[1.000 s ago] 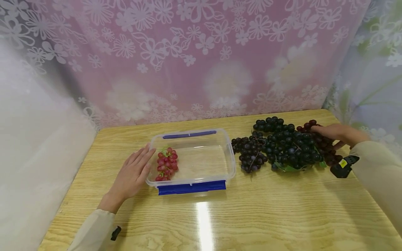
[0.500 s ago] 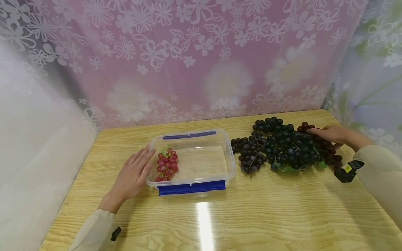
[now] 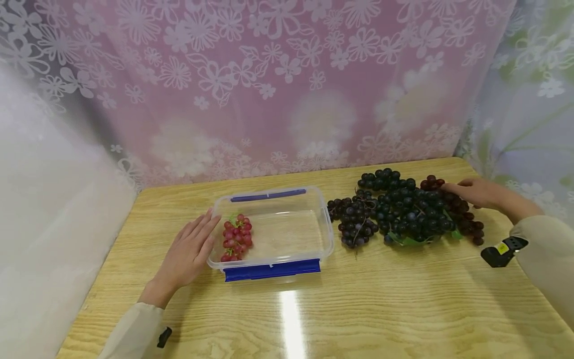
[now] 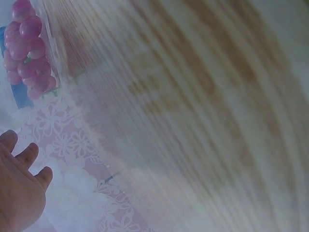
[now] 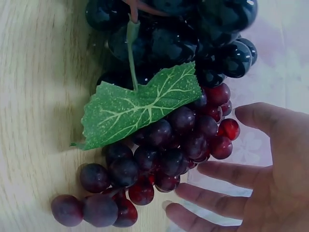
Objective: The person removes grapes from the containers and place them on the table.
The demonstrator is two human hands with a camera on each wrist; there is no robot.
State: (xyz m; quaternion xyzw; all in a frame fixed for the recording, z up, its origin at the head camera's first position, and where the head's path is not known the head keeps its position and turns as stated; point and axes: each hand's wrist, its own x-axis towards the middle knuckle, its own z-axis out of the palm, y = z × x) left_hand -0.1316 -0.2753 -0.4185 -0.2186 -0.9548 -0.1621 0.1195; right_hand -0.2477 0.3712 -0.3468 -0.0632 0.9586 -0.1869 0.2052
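In the head view my left hand [image 3: 186,254] lies with straight fingers along the left wall of a clear plastic food container [image 3: 289,239] with blue clips. A bunch of pinkish-red grapes [image 3: 236,238] sits inside at the left end. My right hand [image 3: 486,194] is at the far right, beside a bunch of dark red grapes [image 3: 468,219]. In the right wrist view its thumb and loosely spread fingers [image 5: 231,174] reach the edge of that bunch without curling round it; whether they touch is unclear. A green leaf [image 5: 140,106] overlaps the dark red bunch.
Several bunches of black grapes [image 3: 412,209] are heaped between the container and my right hand, the smaller bunch [image 3: 358,224] near the container's right wall. A wooden table [image 3: 381,304] carries everything. A pink floral curtain [image 3: 269,99] hangs behind its back edge.
The dark red grapes have shifted a little left against the black ones, and my right hand has drawn slightly off them, uncovering more of the bunch. My left hand stays against the container.
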